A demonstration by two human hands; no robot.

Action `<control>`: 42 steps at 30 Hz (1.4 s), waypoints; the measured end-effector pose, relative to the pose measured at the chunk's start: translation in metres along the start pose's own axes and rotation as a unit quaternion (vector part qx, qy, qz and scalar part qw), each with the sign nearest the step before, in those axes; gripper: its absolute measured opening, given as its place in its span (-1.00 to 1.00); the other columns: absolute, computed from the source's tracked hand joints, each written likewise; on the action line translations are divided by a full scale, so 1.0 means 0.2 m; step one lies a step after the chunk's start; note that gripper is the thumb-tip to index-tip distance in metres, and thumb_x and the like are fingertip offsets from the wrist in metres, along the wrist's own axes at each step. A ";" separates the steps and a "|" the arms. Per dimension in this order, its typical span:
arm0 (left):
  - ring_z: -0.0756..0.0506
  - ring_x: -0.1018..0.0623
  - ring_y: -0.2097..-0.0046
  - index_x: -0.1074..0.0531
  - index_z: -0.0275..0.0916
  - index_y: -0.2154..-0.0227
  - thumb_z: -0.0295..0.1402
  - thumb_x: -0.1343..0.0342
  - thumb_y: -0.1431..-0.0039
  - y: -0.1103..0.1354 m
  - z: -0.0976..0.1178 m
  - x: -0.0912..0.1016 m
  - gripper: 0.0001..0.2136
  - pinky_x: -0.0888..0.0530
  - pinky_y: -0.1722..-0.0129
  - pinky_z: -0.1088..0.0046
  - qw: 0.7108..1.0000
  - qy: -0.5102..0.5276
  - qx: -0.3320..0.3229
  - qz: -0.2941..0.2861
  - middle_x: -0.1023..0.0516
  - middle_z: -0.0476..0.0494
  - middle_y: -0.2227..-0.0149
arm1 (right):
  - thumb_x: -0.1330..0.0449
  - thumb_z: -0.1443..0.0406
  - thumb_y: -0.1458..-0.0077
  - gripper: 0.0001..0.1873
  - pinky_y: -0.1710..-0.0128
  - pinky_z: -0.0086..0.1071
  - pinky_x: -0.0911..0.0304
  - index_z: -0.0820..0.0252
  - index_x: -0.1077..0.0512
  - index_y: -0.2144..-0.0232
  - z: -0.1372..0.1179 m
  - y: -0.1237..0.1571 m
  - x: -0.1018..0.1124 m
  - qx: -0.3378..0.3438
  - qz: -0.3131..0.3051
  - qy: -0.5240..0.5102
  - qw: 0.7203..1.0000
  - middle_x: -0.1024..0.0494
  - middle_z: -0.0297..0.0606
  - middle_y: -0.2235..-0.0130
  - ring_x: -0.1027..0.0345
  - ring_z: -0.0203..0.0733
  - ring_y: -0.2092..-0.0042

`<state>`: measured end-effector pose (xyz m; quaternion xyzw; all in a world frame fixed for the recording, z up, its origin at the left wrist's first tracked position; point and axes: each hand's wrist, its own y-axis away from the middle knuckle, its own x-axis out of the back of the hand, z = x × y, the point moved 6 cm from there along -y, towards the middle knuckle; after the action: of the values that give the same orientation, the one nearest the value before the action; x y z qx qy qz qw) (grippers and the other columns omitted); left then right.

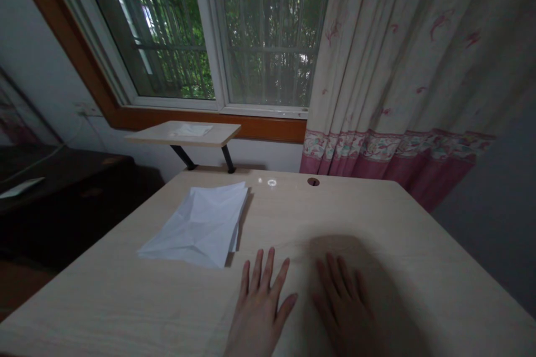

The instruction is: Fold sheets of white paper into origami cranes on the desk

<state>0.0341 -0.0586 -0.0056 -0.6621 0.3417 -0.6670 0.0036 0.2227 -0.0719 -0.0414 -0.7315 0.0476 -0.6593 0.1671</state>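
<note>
My left hand (260, 304) lies flat on the light wooden desk (419, 268), palm down with its fingers spread, holding nothing. My right hand (343, 301) rests flat beside it in shadow, fingers stretched out and also holding nothing. A stack of creased white paper sheets (200, 223) lies on the desk just left of and beyond my left hand, a short gap away from the fingertips.
A cable hole (313, 181) sits near the desk's far edge. A small raised shelf (184, 134) with a white sheet on it stands behind the desk under the window (234, 33). A floral curtain (410, 78) hangs at the right. A dark cabinet (62, 189) is at the left.
</note>
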 end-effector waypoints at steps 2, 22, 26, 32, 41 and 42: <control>-0.38 -0.18 -0.32 0.04 0.03 -0.35 -0.03 0.08 -0.34 0.00 0.00 0.00 -0.42 -0.31 -0.14 -0.09 1.000 0.001 -0.001 0.002 -0.09 -0.17 -0.36 | 0.14 0.02 -0.30 -0.39 -0.17 0.34 -0.04 0.08 -0.13 -0.30 0.00 0.00 0.00 0.001 0.000 -0.003 1.000 -0.17 -0.09 -0.31 -0.07 0.26 -0.30; -0.34 -0.21 -0.32 0.00 0.06 -0.34 -0.04 0.07 -0.33 0.00 -0.01 -0.02 -0.44 -0.31 -0.15 -0.07 1.000 -0.015 0.007 0.001 -0.14 -0.13 -0.35 | 0.13 -0.02 -0.29 -0.38 -0.21 0.31 0.02 0.03 -0.11 -0.31 0.01 0.00 0.00 -0.018 -0.031 -0.005 0.999 -0.13 -0.13 -0.33 -0.02 0.22 -0.32; -0.36 -0.26 -0.29 -0.07 0.06 -0.31 -0.05 0.03 -0.32 0.00 -0.01 -0.04 -0.46 -0.34 -0.13 -0.09 1.000 -0.006 0.007 0.007 -0.19 -0.14 -0.33 | 0.12 -0.02 -0.29 -0.38 -0.21 0.31 0.01 0.05 -0.14 -0.30 0.01 -0.01 0.00 -0.018 -0.053 -0.009 0.998 -0.13 -0.10 -0.33 -0.01 0.22 -0.33; -0.28 -0.41 -0.19 -0.35 0.00 -0.17 -0.16 -0.01 -0.32 -0.05 -0.05 0.03 -0.62 -0.40 -0.09 -0.01 0.998 0.062 0.025 -0.008 -0.38 -0.06 -0.22 | 0.05 0.09 -0.27 -0.43 -0.19 0.35 0.01 0.13 -0.24 -0.26 0.02 -0.03 -0.01 -0.004 -0.054 -0.024 0.998 -0.24 -0.03 -0.28 -0.08 0.28 -0.29; -0.13 -0.55 0.02 -0.52 -0.11 0.06 -0.39 0.10 -0.35 -0.16 -0.41 0.29 -0.71 -0.48 0.03 0.22 0.969 0.192 0.108 0.114 -0.59 -0.08 0.03 | 0.00 0.17 -0.28 -0.60 -0.25 0.22 0.06 -0.01 -0.40 -0.12 -0.18 -0.38 0.24 0.068 0.077 -0.149 0.983 -0.53 -0.18 -0.09 -0.35 0.07 -0.14; -0.14 -0.56 0.03 -0.53 -0.13 0.09 -0.38 0.10 -0.35 -0.17 -0.47 0.29 -0.71 -0.48 0.05 0.23 0.966 0.193 0.120 0.123 -0.60 -0.10 0.05 | -0.01 0.17 -0.28 -0.60 -0.24 0.12 -0.02 0.03 -0.41 -0.10 -0.22 -0.44 0.26 0.063 0.077 -0.185 0.978 -0.54 -0.17 -0.07 -0.39 0.01 -0.11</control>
<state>-0.0404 -0.0163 0.0715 -0.4681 0.3323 -0.8128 0.0992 0.1722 -0.0116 0.0376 -0.8229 0.0303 -0.4996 0.2689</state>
